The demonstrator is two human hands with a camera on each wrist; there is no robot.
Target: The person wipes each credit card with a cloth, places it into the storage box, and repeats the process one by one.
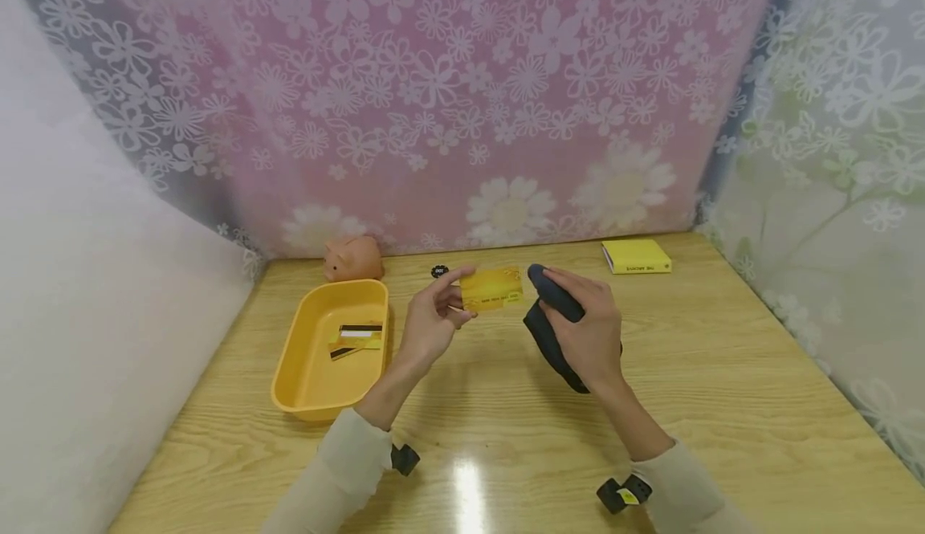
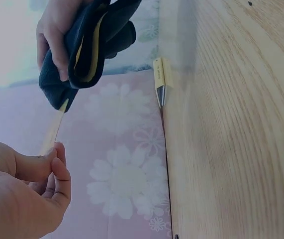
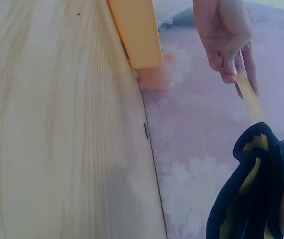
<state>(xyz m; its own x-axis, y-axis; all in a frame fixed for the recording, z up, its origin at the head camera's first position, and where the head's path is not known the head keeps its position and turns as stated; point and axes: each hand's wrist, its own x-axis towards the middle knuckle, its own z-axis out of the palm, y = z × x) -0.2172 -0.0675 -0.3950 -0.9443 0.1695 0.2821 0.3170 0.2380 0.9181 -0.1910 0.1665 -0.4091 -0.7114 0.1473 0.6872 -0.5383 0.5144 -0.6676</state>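
Observation:
My left hand [image 1: 428, 324] pinches a gold bank card [image 1: 493, 288] by its left end, thumb against fingers, above the table. A folded dark navy cloth [image 1: 551, 343] with a yellow inner side is gripped in my right hand [image 1: 594, 332]. The card's far end meets the cloth: in the left wrist view the card [image 2: 53, 134] runs edge-on up to the lower corner of the cloth [image 2: 57, 94]. From the right wrist, the card [image 3: 251, 102] leads into the opening of the cloth's fold [image 3: 246, 184].
Left of my hands stands an orange-yellow plastic tub [image 1: 283, 373] with gold cards [image 1: 364, 338] lying in it. Behind it sits a pink piggy bank [image 1: 357, 258]. A black chip [image 1: 439, 271] and a yellow book [image 1: 639, 257] lie along the table's back edge, before a flowered curtain [image 1: 462, 116].

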